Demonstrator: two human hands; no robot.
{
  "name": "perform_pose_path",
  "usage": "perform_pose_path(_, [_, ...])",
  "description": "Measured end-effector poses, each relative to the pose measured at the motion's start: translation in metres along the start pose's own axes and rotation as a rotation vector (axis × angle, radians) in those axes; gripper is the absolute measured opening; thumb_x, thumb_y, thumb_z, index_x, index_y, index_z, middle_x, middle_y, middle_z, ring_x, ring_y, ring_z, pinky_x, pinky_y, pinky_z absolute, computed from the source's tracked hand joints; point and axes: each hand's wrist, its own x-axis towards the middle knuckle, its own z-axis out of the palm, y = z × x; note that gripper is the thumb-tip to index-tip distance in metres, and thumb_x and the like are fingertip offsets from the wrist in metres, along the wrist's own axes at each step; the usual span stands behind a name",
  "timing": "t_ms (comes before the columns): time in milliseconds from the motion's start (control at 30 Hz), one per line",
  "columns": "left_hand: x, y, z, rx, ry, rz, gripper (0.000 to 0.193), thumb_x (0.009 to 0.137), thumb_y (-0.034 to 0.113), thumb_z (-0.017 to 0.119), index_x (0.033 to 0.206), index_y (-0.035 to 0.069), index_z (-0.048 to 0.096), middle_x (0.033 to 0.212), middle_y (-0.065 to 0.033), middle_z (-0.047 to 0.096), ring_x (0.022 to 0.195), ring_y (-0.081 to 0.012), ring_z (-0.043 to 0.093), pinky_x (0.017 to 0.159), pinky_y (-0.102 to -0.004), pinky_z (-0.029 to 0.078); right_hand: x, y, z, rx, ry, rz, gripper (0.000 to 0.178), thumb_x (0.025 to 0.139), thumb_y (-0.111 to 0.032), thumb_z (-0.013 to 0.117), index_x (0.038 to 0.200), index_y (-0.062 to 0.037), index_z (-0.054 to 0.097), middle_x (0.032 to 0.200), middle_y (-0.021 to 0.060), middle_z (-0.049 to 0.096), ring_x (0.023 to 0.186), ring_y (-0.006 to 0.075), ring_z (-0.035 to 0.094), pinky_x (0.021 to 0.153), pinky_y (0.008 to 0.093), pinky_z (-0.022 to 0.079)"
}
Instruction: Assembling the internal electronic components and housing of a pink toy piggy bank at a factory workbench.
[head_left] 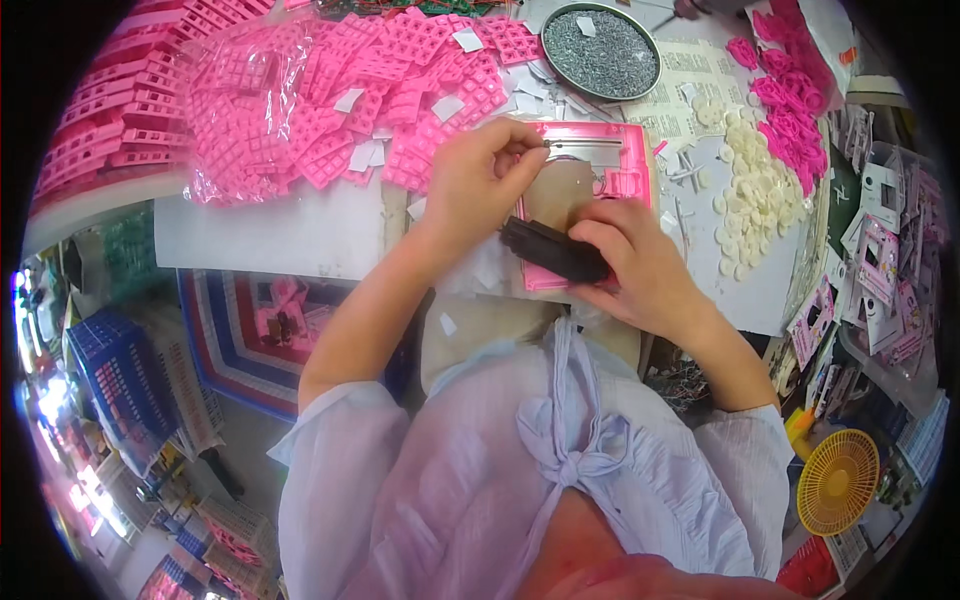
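A pink plastic casing [636, 150] lies on the white worktop in front of me, with a silvery strip [600, 158] and a beige rounded area inside it. My left hand [487, 178] is over the casing's upper left edge, thumb and forefinger pinched together by one end of a thin dark rod [585, 143]; what they hold is too small to make out. Over the casing's lower part, my right hand [640, 262] grips the right end of a black oblong part [553, 250], which lies tilted. The fingers hide some of the casing's right side.
Pink keypad-like pieces [350, 90] heap up at the far left, partly bagged. A round tray [600, 50] of small grey parts stands beyond the casing. White discs [755, 190] and magenta coils [790, 100] lie right. A yellow basket [838, 482] sits lower right.
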Motion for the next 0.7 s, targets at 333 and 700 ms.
perform_pose_path(333, [0.0,0.008,-0.008,0.069,-0.123,-0.104,0.011,0.092,0.003,0.072,0.102,-0.002,0.071,0.086,-0.0035,0.073,0.075,-0.007,0.061,0.066,-0.0229,0.049,0.026,0.021,-0.042,0.147,0.237,0.493,0.035,0.089,-0.023,0.077,0.117,-0.0049,0.067,0.097,0.0109,0.073,0.068,0.0249,0.067,0.066,0.0341,0.055])
perform_pose_path(700, [0.008,0.008,-0.007,0.287,-0.09,0.332,0.015,0.086,0.005,0.078,0.1,0.004,0.074,0.086,-0.0069,0.072,0.068,-0.0153,0.062,0.062,-0.0294,0.048,0.044,0.026,-0.018,-0.207,0.207,-0.009,0.058,0.078,-0.031,0.082,0.129,-0.0097,0.065,0.143,0.0128,0.055,0.131,0.0435,0.043,0.107,0.0507,0.043])
